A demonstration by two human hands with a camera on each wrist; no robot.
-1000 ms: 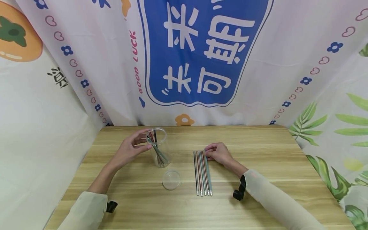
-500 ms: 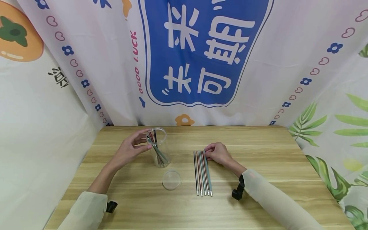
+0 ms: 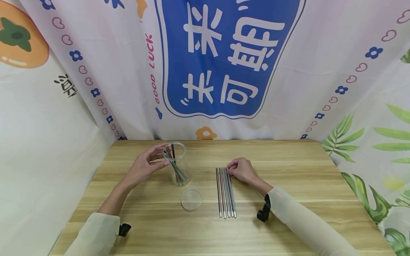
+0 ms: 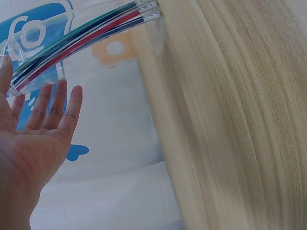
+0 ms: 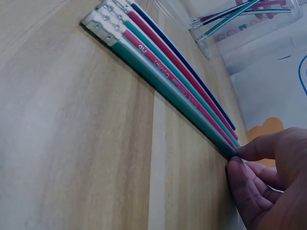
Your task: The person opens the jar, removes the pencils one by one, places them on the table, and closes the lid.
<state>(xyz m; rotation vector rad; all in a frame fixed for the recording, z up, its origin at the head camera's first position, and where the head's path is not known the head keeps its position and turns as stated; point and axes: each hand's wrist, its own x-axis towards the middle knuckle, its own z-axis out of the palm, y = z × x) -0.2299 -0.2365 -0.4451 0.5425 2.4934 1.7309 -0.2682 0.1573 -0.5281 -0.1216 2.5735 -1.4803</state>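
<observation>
My left hand (image 3: 145, 164) holds a clear cylindrical jar (image 3: 186, 167) near its rim, thumb on the near side and fingers on the far side. Several pencils (image 4: 91, 36) lean inside the jar, green, red and dark blue. Several more pencils (image 3: 224, 192) lie side by side on the table, eraser ends toward me. At the far end of that row, my right hand (image 3: 244, 170) pinches the tip of the outermost green pencil (image 5: 163, 93) between thumb and finger. The green pencil lies close alongside a red one with lettering.
A round clear lid (image 3: 191, 200) lies flat on the wooden table (image 3: 153, 220) between the jar and the pencil row. Printed cloth (image 3: 134, 71) hangs behind the table's back edge and along both sides.
My right hand and forearm have shifted slightly left, bringing the outermost green pencil a little closer to the row. The left hand and jar have stayed put.
</observation>
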